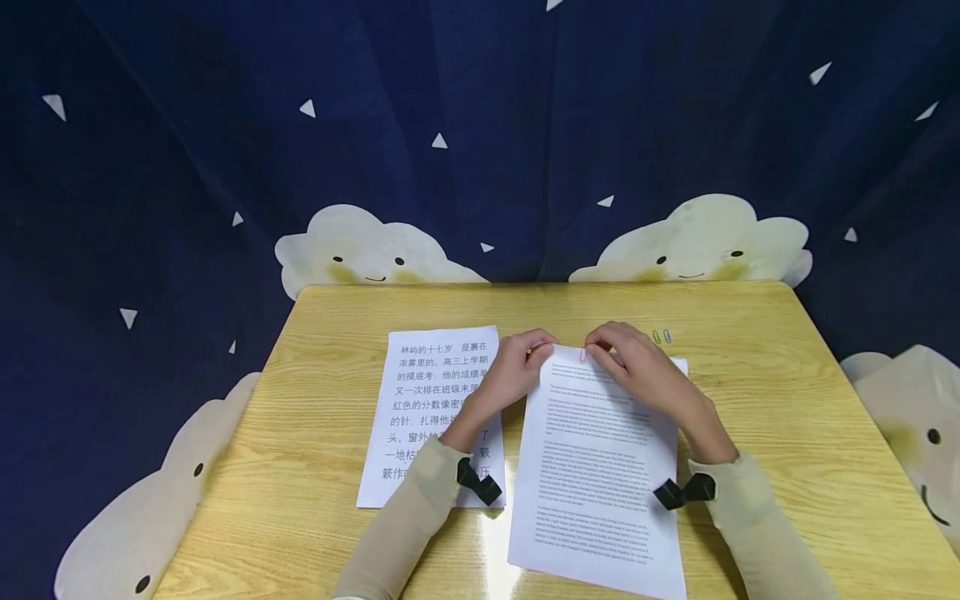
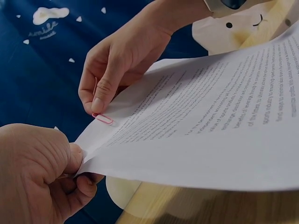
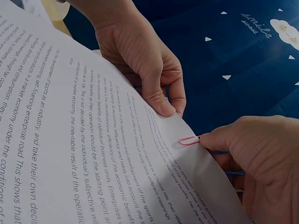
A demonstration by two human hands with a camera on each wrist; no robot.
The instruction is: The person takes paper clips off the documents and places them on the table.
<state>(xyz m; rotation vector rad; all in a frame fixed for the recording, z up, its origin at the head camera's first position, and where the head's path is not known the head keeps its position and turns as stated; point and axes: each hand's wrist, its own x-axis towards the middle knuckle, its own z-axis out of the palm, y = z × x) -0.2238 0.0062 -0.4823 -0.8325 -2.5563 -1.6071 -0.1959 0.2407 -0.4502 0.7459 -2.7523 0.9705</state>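
A sheet of paper (image 1: 592, 475) covered in small English print lies tilted up, its far edge raised toward both hands. My left hand (image 1: 519, 367) pinches the top left corner, thumb (image 2: 74, 158) above and curled fingers below. At the top edge, a pink paper clip (image 3: 188, 140) sits over the paper with its loop on the printed side. My right hand (image 1: 637, 367) pinches the clip's outer end, thumb (image 3: 215, 140) on top; its other fingers are partly hidden behind the paper.
Left of it lies a sheet with large Chinese characters (image 1: 427, 400), partly under my left forearm. A green paper clip (image 1: 656, 337) and a purple paper clip (image 1: 667, 336) lie beyond my right hand. Behind the wooden table (image 1: 780, 400) hangs a dark blue curtain (image 1: 487, 167).
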